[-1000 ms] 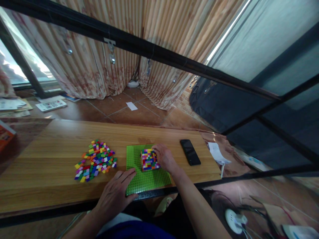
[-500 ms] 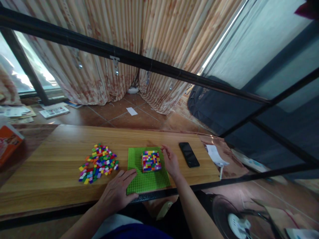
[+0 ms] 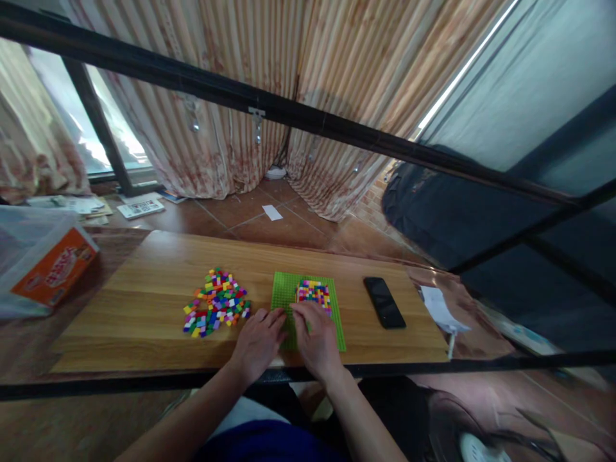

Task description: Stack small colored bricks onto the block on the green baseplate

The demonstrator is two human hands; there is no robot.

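Observation:
A block built of many-coloured toy bricks (image 3: 314,291) stands on a green studded baseplate (image 3: 341,327). My left hand (image 3: 257,337) lies over the plate's left edge, fingers stretched out and resting on it. In front of the brick block is my right hand (image 3: 317,335), its fingers bent and closed near the block's front left corner. It covers the block's front, and whatever may be between its fingertips is too small to make out. Left of the plate, loose small bricks (image 3: 219,307) lie in a heap on the wooden table.
A black phone (image 3: 384,303) lies on the wooden table (image 3: 168,256), right of the plate. At the far left stands a clear plastic box (image 3: 38,256) with an orange label. A dark metal bar (image 3: 202,377) runs along the table's front edge. White paper (image 3: 439,308) lies beyond the right end.
My right hand has moved from the brick block's right side round to its front left. My left hand stays at the plate's left edge. The view has swung left.

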